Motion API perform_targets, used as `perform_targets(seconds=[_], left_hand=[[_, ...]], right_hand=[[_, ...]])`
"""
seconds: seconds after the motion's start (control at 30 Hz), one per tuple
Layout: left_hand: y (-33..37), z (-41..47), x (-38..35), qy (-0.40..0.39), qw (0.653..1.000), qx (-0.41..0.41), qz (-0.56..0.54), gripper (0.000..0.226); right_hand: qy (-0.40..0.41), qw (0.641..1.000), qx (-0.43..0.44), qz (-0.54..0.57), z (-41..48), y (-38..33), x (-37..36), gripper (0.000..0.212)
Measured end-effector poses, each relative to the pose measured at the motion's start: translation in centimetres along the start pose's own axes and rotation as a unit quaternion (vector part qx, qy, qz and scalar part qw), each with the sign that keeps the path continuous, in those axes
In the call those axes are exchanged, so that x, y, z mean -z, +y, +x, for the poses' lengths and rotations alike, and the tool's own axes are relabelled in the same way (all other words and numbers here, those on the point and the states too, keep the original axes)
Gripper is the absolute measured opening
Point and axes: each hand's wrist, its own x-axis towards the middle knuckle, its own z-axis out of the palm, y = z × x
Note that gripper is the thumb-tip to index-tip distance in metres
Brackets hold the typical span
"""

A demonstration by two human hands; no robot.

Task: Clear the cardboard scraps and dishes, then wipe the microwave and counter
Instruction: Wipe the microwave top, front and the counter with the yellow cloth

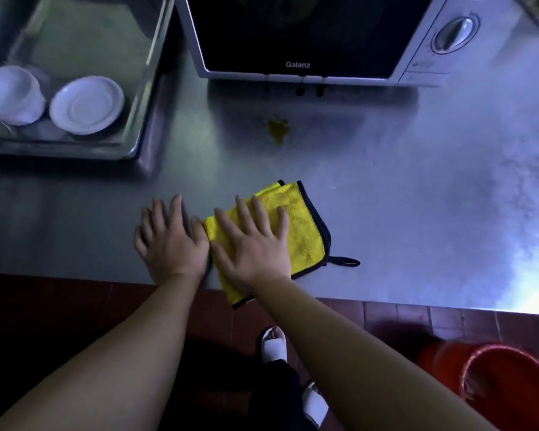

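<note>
Steel counter [417,197], dim light. Yellow cloth [302,231], folded, black-trimmed, lies at the counter's near edge, about midway along it. Its near corner hangs over that edge. A black loop [344,261] sticks out on its right side.

Right hand [252,244]: flat on the cloth, palm down, fingers straight and spread, gripping nothing. Left hand [168,241]: flat on bare counter just left of the cloth, fingers straight, thumb side touching the cloth's left edge, holding nothing.

Yellow-brown stain [279,130] on the counter beyond the cloth, apart from it, nearer the microwave [299,32]. The microwave stands towards the far edge, door closed, dial [455,34] on its right panel. Dark drips run under the door's lower rim.

Sink [150,98] set in at the far left. Inside it are a white plate [86,104], upside down, and a white bowl [11,94] to its left, blurred.

Below the near edge: red tiled floor, red bucket [511,377] to the right, feet in white slippers [273,345].
</note>
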Motion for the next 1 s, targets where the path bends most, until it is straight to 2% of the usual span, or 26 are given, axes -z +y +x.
perform_targets(seconds=[0.1, 0.27, 0.33, 0.43, 0.53, 0.63, 0.7, 0.8, 0.9, 1.0], left_hand=[[-0.2, 0.1, -0.1, 0.003, 1.000, 0.000, -0.004, 0.060], [-0.1, 0.0, -0.1, 0.002, 1.000, 0.000, -0.013, 0.059], [-0.1, -0.1, 0.1, 0.002, 1.000, 0.000, -0.012, 0.059], [0.0, -0.1, 0.3, -0.005, 1.000, 0.003, -0.018, 0.061], [0.0, -0.2, 0.3, -0.001, 1.000, 0.001, -0.017, 0.061], [0.2, -0.2, 0.3, 0.002, 1.000, 0.000, -0.020, 0.061], [0.2, -0.2, 0.3, 0.008, 1.000, 0.000, -0.015, 0.061], [0.4, -0.2, 0.2, 0.014, 1.000, 0.002, -0.010, 0.060], [0.5, -0.2, 0.2, 0.015, 1.000, 0.005, -0.005, 0.060], [0.5, -0.2, 0.1, 0.028, 1.000, 0.003, -0.003, 0.060]], right_hand=[[-0.003, 1.000, 0.022, -0.015, 0.2, 0.7, -0.4, 0.068], [-0.022, 0.985, 0.163, -0.051, -2.3, 6.7, 0.4, 0.075], [0.016, 0.993, 0.111, -0.047, -4.4, 10.0, 1.0, 0.078], [0.052, 0.995, -0.061, -0.063, -7.5, 13.8, 2.2, 0.081], [0.039, 0.977, -0.196, -0.080, -9.5, 16.9, 3.4, 0.088], [0.051, 0.956, -0.288, -0.025, -10.7, 18.0, 4.1, 0.101], [0.070, 0.945, -0.318, 0.019, -11.5, 17.1, 3.8, 0.105], [0.031, 0.948, -0.316, 0.012, -11.8, 15.6, 2.6, 0.103], [0.003, 0.950, -0.313, -0.017, -9.3, 16.7, 2.4, 0.087], [0.024, 0.942, -0.336, -0.012, -4.2, 18.7, 3.3, 0.070]])
